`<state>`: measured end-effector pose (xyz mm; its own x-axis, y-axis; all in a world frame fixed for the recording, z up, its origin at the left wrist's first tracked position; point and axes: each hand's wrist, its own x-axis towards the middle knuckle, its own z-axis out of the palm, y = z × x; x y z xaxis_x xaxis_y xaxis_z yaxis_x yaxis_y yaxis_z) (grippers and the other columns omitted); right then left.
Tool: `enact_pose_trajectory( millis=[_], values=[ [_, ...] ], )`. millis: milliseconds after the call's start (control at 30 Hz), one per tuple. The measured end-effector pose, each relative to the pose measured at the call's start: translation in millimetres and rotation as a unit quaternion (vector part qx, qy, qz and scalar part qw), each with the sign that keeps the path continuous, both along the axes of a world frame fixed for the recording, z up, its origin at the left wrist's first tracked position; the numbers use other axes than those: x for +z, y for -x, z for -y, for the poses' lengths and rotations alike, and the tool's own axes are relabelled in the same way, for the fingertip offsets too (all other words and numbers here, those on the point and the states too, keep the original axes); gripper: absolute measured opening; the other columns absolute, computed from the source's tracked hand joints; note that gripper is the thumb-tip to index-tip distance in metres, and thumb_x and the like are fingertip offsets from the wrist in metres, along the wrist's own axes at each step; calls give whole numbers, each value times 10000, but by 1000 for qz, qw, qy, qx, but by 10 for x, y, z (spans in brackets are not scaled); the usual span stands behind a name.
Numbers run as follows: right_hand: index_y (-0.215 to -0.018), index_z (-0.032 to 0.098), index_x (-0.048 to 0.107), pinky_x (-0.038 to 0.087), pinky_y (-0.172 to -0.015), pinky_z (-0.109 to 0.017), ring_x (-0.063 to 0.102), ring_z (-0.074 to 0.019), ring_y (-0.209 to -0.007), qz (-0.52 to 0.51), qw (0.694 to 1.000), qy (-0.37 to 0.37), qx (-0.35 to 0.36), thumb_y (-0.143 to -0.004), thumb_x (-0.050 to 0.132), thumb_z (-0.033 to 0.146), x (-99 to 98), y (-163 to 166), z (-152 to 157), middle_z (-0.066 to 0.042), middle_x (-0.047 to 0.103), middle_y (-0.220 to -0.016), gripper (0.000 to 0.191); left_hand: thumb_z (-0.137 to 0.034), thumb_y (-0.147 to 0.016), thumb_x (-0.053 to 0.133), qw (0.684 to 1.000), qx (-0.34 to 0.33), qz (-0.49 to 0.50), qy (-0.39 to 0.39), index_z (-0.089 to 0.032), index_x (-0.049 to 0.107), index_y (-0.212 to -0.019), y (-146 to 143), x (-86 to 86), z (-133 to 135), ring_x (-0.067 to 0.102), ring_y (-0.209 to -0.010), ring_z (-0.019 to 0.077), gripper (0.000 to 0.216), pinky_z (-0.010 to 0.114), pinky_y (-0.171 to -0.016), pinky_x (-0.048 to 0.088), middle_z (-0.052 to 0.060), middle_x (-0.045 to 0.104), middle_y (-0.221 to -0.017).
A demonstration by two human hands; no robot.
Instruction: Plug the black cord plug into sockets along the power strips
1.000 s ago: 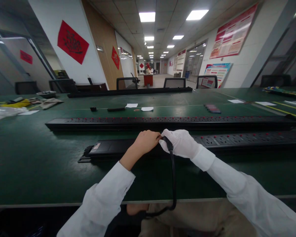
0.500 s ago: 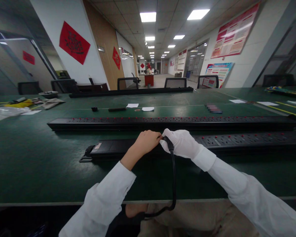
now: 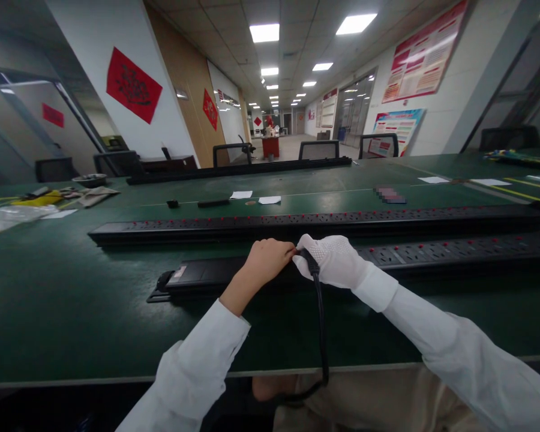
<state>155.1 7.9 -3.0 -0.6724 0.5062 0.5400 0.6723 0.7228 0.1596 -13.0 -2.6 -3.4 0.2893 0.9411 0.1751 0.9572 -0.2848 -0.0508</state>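
Note:
My right hand (image 3: pixel 335 263), in a white dotted glove, is closed around a black power plug (image 3: pixel 311 263). The plug's thick black cable (image 3: pixel 322 330) hangs down over the table's front edge. My bare left hand (image 3: pixel 270 261) is closed in a pinch, its fingertips meeting the gloved ones at the plug's far end. What lies between the left fingertips is hidden. Both hands are above a long black power strip (image 3: pixel 207 273) with a row of sockets and red lights or buttons on its right part. A second power strip (image 3: pixel 234 231) lies parallel behind it.
On the green table (image 3: pixel 72 312) stand a bowl (image 3: pixel 90 180) and a clear plastic bag (image 3: pixel 13 219) at the left. Paper slips (image 3: pixel 270 200), a small black piece (image 3: pixel 173 204) and a long black bar (image 3: pixel 243 170) lie farther back. Chairs (image 3: pixel 318 150) stand beyond.
The view has tilted slightly. Both hands stay together at the plug with little movement. The hanging cable's lower part has shifted a little to the right.

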Motion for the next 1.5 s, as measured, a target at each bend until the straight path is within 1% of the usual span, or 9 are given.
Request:
enact_pose_trajectory(
  millis=[200, 367, 500, 600, 733, 800, 1000, 1233, 1500],
  values=[
    [-821, 175, 507, 200, -490, -215, 467, -98, -460, 18, 999, -29, -4, -786, 370, 377, 23, -124, -38, 7, 561, -545, 246, -424, -888, 227, 999, -27, 28, 15, -258, 610, -945, -28, 16, 39, 604, -816, 194, 421, 306, -713, 429, 32, 656, -849],
    [-767, 186, 507, 227, -506, -207, 484, -94, -483, 37, 999, 21, 33, -765, 382, 331, 125, -282, -68, 13, 554, -527, 192, -422, -891, 202, 999, -29, 27, 18, -262, 597, -982, -100, 37, 85, 601, -823, 197, 436, 318, -729, 427, 33, 651, -861],
    [-726, 185, 499, 247, -510, -196, 494, -84, -491, 39, 995, 66, 57, -757, 378, 292, 174, -326, -90, 16, 560, -533, 165, -426, -889, 196, 999, -5, 24, 25, -239, 608, -942, -132, 72, 113, 600, -822, 203, 456, 322, -735, 426, 45, 647, -845],
    [-706, 184, 490, 252, -508, -192, 491, -80, -487, 33, 994, 83, 62, -755, 378, 282, 175, -318, -105, 18, 559, -532, 156, -425, -888, 188, 999, 24, 20, 31, -221, 613, -897, -144, 90, 119, 603, -812, 209, 471, 332, -729, 430, 55, 645, -836],
    [-697, 183, 481, 258, -513, -192, 488, -77, -486, 30, 993, 93, 64, -756, 378, 279, 167, -309, -110, 16, 560, -543, 152, -418, -887, 179, 996, 85, 7, 31, -212, 609, -920, -150, 69, 97, 599, -856, 240, 478, 370, -732, 436, 83, 642, -875],
    [-697, 184, 478, 261, -516, -191, 482, -75, -481, 30, 993, 97, 64, -764, 371, 279, 163, -312, -110, 19, 551, -535, 158, -416, -886, 178, 994, 102, 9, 38, -209, 609, -937, -147, 46, 81, 595, -876, 248, 481, 378, -737, 437, 93, 640, -898],
    [-712, 181, 490, 263, -508, -186, 479, -76, -473, 20, 993, 98, 64, -781, 361, 289, 158, -317, -106, 17, 551, -526, 182, -418, -884, 181, 994, 96, 21, 43, -197, 610, -942, -127, -1, 54, 596, -882, 252, 486, 372, -742, 441, 99, 641, -915],
    [-723, 178, 505, 270, -510, -183, 501, -82, -493, 20, 994, 89, 59, -789, 356, 296, 147, -305, -111, 4, 576, -554, 201, -408, -889, 180, 995, 89, 14, 41, -195, 594, -924, -128, 6, 53, 599, -874, 234, 467, 366, -751, 437, 93, 642, -897],
    [-712, 182, 500, 261, -521, -196, 482, -89, -489, 17, 998, 17, 56, -792, 352, 316, 73, -329, -147, 12, 534, -505, 215, -410, -887, 187, 994, 93, 22, 50, -179, 595, -911, -141, 27, 62, 598, -858, 232, 469, 348, -743, 438, 90, 638, -882]
  ],
)
